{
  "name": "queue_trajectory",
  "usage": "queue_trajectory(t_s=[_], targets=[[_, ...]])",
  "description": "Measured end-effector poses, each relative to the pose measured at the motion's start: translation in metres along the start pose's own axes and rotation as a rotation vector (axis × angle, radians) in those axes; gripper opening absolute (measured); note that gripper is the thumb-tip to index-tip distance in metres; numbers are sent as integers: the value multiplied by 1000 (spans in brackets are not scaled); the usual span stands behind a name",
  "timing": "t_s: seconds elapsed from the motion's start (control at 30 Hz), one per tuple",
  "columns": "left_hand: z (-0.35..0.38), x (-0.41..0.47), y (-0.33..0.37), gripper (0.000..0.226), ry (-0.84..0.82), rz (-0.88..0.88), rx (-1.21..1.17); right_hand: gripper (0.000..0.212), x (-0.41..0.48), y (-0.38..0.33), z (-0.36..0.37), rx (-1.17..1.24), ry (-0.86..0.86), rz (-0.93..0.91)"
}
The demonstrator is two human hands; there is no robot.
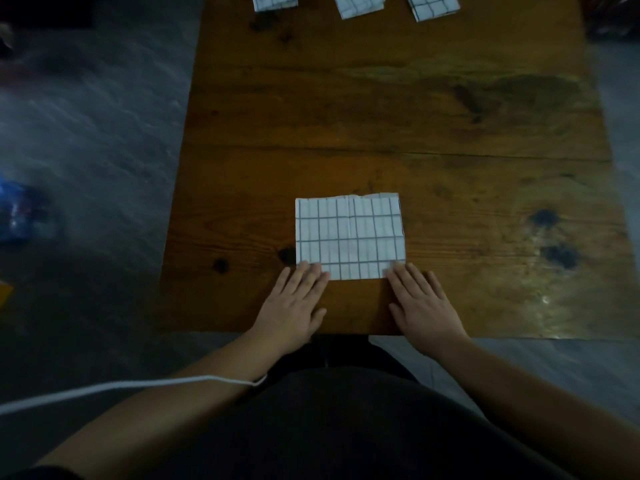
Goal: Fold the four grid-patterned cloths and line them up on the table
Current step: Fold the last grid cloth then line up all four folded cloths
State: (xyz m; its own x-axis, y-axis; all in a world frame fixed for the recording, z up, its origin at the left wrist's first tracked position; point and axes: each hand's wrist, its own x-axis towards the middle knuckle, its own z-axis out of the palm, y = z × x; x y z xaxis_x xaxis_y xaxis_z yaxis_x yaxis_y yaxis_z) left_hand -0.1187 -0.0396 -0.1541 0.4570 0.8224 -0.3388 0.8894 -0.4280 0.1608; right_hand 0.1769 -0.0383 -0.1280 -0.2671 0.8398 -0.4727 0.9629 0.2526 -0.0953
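Note:
A white cloth with a dark grid [349, 233] lies flat as a rectangle on the wooden table [398, 116], near its front edge. My left hand [294, 303] rests flat with straight fingertips on the cloth's near left corner. My right hand [420, 303] lies flat the same way on the near right corner. Three smaller folded grid cloths sit in a row at the table's far edge: one at the left [275, 1], one in the middle [358, 4], one at the right [433, 6], all cut off by the frame's top.
Grey floor surrounds the table on the left and right. A blue object [20, 213] lies blurred on the floor at the left. A white cord [121, 388] runs across my left forearm. Dark knots mark the wood at the right.

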Motion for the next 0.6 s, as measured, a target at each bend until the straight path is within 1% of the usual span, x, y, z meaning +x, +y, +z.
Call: queue_trajectory(t_s=[0.07,0.1,0.17,0.23,0.3,0.37,0.53,0.6], targets=[[2,-12,-11,72,15,-19,4,68,-8,4,-1,9,8,80],[0,-16,-13,73,11,-15,3,68,-10,0,-3,15,10,86],[-4,-15,-4,76,4,35,-20,66,-9,-19,-8,53,23,11],[-11,-6,17,77,-4,69,-45,65,-2,-46,-11,68,27,-118],[-14,3,34,77,-22,31,-49,64,6,-65,-8,55,22,-185],[-12,2,36,76,-29,-11,-51,64,10,-65,-6,47,7,-171],[5,-30,0,71,10,-27,-11,66,-5,-24,1,47,5,-65],[5,-38,-7,70,4,-42,-30,67,-11,-15,0,32,-6,-36]])
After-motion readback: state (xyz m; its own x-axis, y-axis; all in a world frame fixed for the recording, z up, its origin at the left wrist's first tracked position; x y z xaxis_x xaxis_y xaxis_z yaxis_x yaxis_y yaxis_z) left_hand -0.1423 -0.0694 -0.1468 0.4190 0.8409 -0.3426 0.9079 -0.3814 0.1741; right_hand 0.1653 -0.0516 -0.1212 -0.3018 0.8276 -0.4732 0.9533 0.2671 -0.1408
